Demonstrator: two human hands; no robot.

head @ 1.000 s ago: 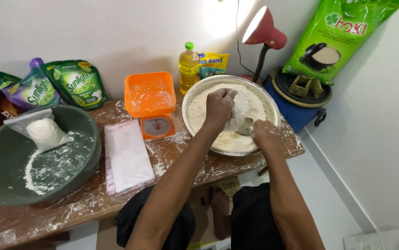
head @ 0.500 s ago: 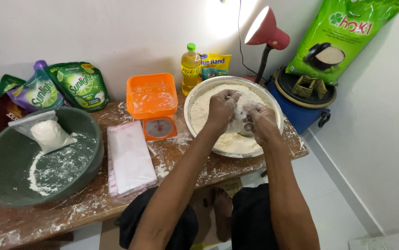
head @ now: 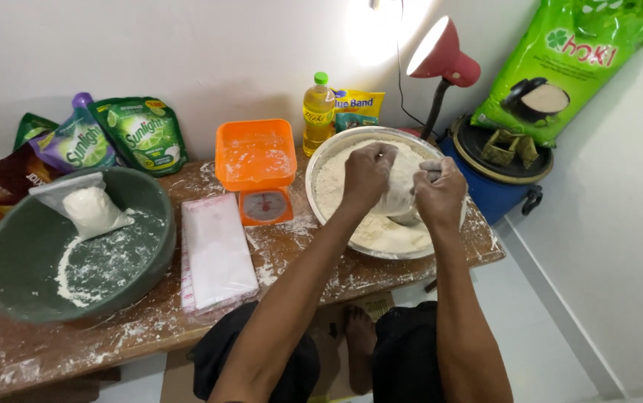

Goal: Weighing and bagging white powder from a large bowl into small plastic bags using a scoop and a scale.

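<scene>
A lit red lamp (head: 441,54) against white walls (head: 209,52), pale floor (head: 538,336).

Can't really tell what the right hand (head: 439,195) has got, its fingers cover most of a greyish thing over the flour. The green sack (head: 571,63) and worktop (head: 112,339) run off the frame edges.

On the table (head: 150,328): basin (head: 8,261) at left with a filled bag (head: 90,209) inside; stack of plastic bags (head: 217,250) just right of it; scale (head: 258,172) beyond — metal bowl (head: 321,172) at right. Both hands, left hand (head: 366,175) and right hand (head: 441,194), over the bowl. Pouches (head: 142,134) far left, oil bottle (head: 317,112) behind the bowl, lamp (head: 441,60) far right.
</scene>
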